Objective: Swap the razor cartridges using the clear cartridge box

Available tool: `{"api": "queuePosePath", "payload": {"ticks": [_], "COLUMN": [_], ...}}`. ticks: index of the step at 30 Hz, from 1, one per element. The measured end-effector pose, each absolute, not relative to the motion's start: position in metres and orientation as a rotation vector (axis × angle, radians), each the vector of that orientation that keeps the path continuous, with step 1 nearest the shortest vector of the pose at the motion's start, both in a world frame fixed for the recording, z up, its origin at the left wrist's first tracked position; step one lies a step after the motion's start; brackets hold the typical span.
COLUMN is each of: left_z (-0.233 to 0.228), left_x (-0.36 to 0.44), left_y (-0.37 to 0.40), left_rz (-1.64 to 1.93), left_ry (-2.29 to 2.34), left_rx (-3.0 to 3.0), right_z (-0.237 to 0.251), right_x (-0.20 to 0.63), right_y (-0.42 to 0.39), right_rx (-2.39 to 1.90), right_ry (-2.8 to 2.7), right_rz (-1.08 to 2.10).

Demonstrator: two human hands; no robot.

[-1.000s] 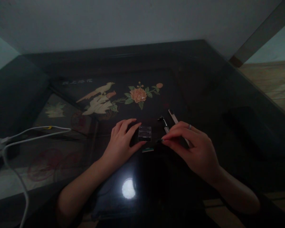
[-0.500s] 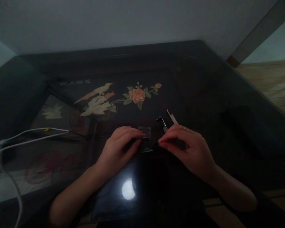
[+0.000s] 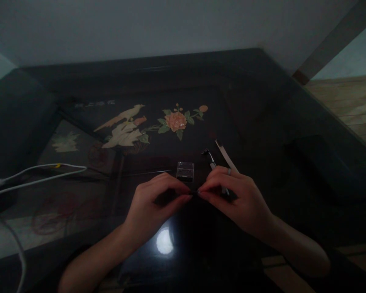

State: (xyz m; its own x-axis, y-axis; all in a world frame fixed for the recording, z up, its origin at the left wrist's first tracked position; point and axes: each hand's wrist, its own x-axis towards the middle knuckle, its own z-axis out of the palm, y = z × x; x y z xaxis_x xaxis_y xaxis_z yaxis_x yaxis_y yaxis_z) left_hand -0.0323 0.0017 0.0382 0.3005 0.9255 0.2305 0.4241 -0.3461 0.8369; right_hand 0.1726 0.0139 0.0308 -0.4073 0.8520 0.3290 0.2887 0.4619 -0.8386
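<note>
Left hand and right hand pinch a small dark piece, material indistinct, from opposite sides, apparently for steadiness, over the glossy black desk, near a clear, boxy plastic case.

Tabletop: dark, glossy, glass-like, mirror shine. Small case: clear hard plastic, shiny edges. Slim tool: metal-looking, glints at the bent end. Long strip: pale, smooth, metal or plastic unclear. Ring: shiny metal. Cable: smooth white plastic. Wall: matt. Floor: wood-look planks.
</note>
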Motion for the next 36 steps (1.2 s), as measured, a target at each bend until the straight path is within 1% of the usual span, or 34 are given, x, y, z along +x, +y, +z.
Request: {"api": "queuePosePath", "payload": {"ticks": [8, 13, 21, 25, 28, 32, 36], "left_z": [0.029, 0.031, 0.035, 0.034, 0.032, 0.028, 0.026], "left_x": [-0.026, -0.026, -0.026, -0.027, -0.028, -0.028, -0.026], "left_y": [-0.002, -0.003, -0.002, -0.002, -0.003, -0.006, -0.009], "left_rz": [0.965, 0.959, 0.953, 0.979, 0.985, 0.955, 0.886], "left_ry": [1.192, 1.217, 1.179, 1.103, 1.006, 0.908, 0.846], "left_rx": [1.606, 1.479, 1.316, 1.203, 1.097, 0.953, 0.798], "right_z": [0.034, 0.036, 0.038, 0.039, 0.040, 0.041, 0.040], "right_x": [0.168, 0.168, 0.172, 0.175, 0.177, 0.178, 0.176], "right_y": [0.012, 0.011, 0.010, 0.011, 0.013, 0.015, 0.017], "right_rx": [-0.930, -0.896, -0.818, -0.765, -0.750, -0.780, -0.713], "right_ry": [-1.891, -1.886, -1.943, -1.986, -1.999, -1.996, -1.966], "right_rz": [0.956, 0.968, 0.850, 0.853, 0.930, 1.114, 1.303]}}
